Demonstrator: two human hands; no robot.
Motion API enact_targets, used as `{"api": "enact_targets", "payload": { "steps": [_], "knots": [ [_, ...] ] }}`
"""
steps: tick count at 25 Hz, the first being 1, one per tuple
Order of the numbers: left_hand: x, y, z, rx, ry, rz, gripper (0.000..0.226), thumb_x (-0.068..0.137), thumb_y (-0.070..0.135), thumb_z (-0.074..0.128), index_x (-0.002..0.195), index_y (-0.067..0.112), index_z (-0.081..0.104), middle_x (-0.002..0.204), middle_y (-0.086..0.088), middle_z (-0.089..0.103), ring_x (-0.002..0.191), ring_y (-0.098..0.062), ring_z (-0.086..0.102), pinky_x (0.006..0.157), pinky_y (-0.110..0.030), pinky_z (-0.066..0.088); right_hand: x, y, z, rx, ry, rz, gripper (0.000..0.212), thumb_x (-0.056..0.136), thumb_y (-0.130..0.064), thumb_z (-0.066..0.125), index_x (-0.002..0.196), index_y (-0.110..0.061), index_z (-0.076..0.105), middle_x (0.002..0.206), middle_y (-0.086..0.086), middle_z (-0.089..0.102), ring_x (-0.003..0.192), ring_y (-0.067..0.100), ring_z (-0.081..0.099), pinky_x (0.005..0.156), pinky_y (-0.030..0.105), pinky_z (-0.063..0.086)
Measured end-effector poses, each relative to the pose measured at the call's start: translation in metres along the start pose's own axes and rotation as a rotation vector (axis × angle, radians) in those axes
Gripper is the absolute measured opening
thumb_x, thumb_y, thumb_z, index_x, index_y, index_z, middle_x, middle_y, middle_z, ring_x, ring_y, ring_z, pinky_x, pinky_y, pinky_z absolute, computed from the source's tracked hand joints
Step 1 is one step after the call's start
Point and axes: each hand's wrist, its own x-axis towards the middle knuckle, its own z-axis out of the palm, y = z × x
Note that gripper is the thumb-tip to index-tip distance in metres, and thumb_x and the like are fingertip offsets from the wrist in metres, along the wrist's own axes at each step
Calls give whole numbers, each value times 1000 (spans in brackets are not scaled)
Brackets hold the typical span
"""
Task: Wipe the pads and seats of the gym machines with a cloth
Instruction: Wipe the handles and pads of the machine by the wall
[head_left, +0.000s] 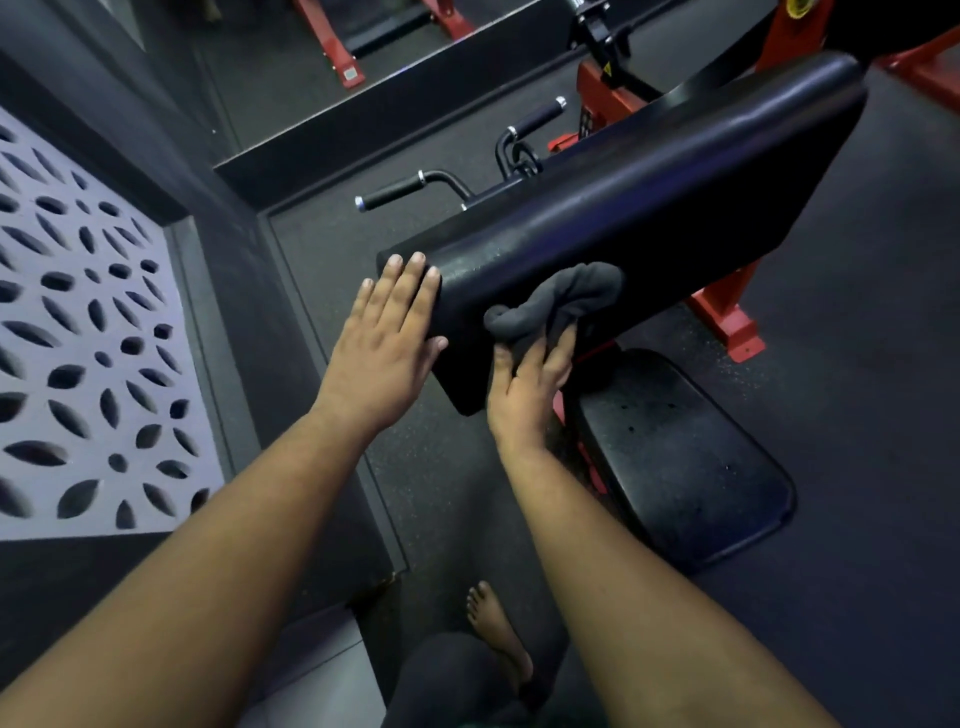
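Observation:
A long black arm pad (649, 208) of a red-framed gym machine slopes from upper right down to centre. My left hand (387, 338) lies flat on the pad's near left corner, fingers spread and holding nothing. My right hand (530, 384) grips a bunched dark grey cloth (561, 299) and presses it against the pad's near face. Below the pad on the right sits the machine's black seat (680, 457).
Two black handles with chrome ends (395, 191) stick out behind the pad. The red frame foot (737, 332) rests on the dark rubber floor. A dark wall with a white patterned cut-out panel (83, 338) runs along the left. My bare foot (493, 629) stands below.

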Motion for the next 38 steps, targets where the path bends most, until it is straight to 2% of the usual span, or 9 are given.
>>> {"api": "enact_targets", "payload": {
  "steps": [1, 3, 5, 10, 13, 17, 26, 32, 38],
  "knots": [
    [-2, 6, 4, 20, 21, -10, 67, 105, 32, 50, 160, 6, 22, 168, -14, 17, 156, -32, 9, 127, -50, 13, -7, 12, 3, -57, -24, -6, 61, 98, -24, 63, 151, -4, 41, 164, 26, 10, 147, 41, 20, 117, 25, 14],
    [-6, 19, 13, 54, 42, -33, 67, 105, 28, 51, 160, 5, 20, 168, -15, 15, 156, -37, 7, 127, -52, 10, -22, 41, 7, -172, -97, -18, 61, 92, -11, 69, 148, -4, 45, 160, 30, 18, 141, 47, 31, 119, 40, 31],
    [-8, 31, 18, 70, 38, -76, 73, 103, 25, 55, 160, 4, 15, 169, -16, 10, 156, -37, 3, 127, -51, 6, -25, 62, -5, -257, -220, -26, 59, 94, -12, 67, 149, -11, 45, 158, 28, 23, 137, 47, 37, 110, 51, 43],
    [-13, 69, 25, 96, -32, -201, 88, 96, 33, 61, 162, 8, 8, 169, -16, -1, 156, -34, -1, 126, -56, 2, 13, 87, -82, -508, -514, -175, 68, 96, -19, 57, 154, -44, 31, 160, 9, 21, 135, 33, 35, 102, 46, 46],
    [-14, 103, 31, 90, -83, -326, 90, 96, 37, 60, 162, 11, 5, 169, -14, -8, 157, -33, -4, 125, -58, 1, 42, 107, -136, -576, -598, -215, 68, 97, -21, 58, 152, -51, 31, 160, 3, 24, 134, 30, 35, 100, 46, 48],
    [-13, 159, 40, 19, -147, -421, 90, 95, 37, 61, 163, 13, 6, 170, -13, -4, 157, -29, -5, 127, -52, 5, 74, 128, -202, -551, -650, -200, 59, 99, -25, 58, 152, -43, 38, 160, 5, 27, 137, 32, 36, 102, 45, 46],
    [-33, 329, 111, -400, -523, -657, 86, 100, 55, 47, 162, 21, -1, 170, -6, -9, 157, -23, -5, 128, -43, 4, 93, 200, -292, -783, -755, -115, 56, 99, -28, 57, 150, -44, 40, 158, 5, 29, 136, 35, 36, 101, 54, 47],
    [-71, 419, 197, -553, -513, -833, 79, 100, 53, 50, 162, 18, 15, 170, -10, 6, 157, -26, 5, 127, -47, 13, 74, 280, -329, -930, -736, -79, 57, 99, -31, 55, 151, -45, 36, 160, 5, 27, 137, 34, 36, 97, 59, 46],
    [-76, 449, 266, -461, -457, -949, 75, 103, 55, 37, 162, 16, 12, 170, -11, 4, 157, -26, -3, 125, -58, 9, 62, 338, -308, -878, -748, 19, 63, 99, -61, 38, 154, -58, 6, 169, -4, -10, 154, 29, 4, 112, 68, 25]
  ]
}}
